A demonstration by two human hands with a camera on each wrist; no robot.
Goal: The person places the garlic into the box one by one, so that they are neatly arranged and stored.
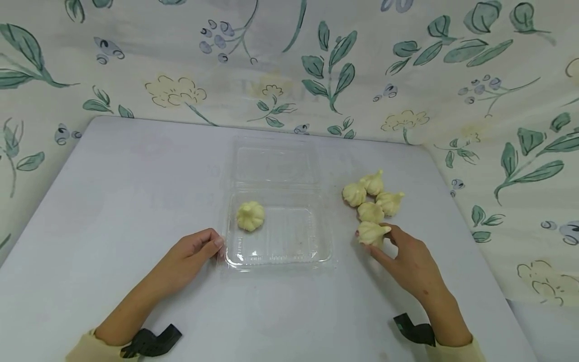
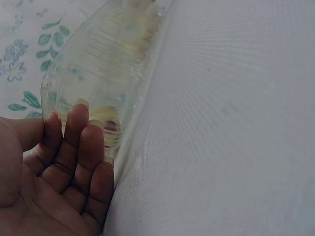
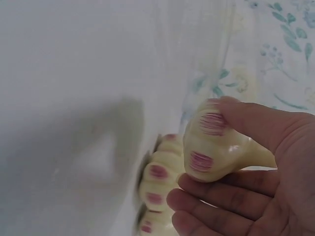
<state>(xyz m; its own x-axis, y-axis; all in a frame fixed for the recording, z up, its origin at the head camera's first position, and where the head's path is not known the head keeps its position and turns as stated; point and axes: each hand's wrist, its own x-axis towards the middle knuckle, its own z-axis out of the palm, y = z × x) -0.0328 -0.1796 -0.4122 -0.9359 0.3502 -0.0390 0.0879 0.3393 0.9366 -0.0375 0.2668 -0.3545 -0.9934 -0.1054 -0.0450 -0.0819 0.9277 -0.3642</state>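
Note:
My right hand [image 1: 409, 261] holds a pale yellow garlic bulb [image 1: 372, 234] between thumb and fingers. Purple streaks mark that bulb's side in the right wrist view, where its neck points toward the palm. Several more garlic bulbs [image 1: 370, 212] sit in a cluster just beyond it. At the left rim of a clear plastic clamshell container [image 1: 294, 264], my left hand [image 1: 194, 254] pinches the edge with thumb and index finger. The other fingers lie along the container's side in the left wrist view. One garlic bulb [image 1: 250, 216] rests in the left part of the container's base.
The container's lid [image 1: 276, 163] lies folded back, away from me. A white tabletop [image 1: 149, 176] carries everything. Behind it and to the right hangs a cloth [image 1: 271, 65] printed with leaves and flowers. Black straps [image 1: 151, 342] circle both wrists.

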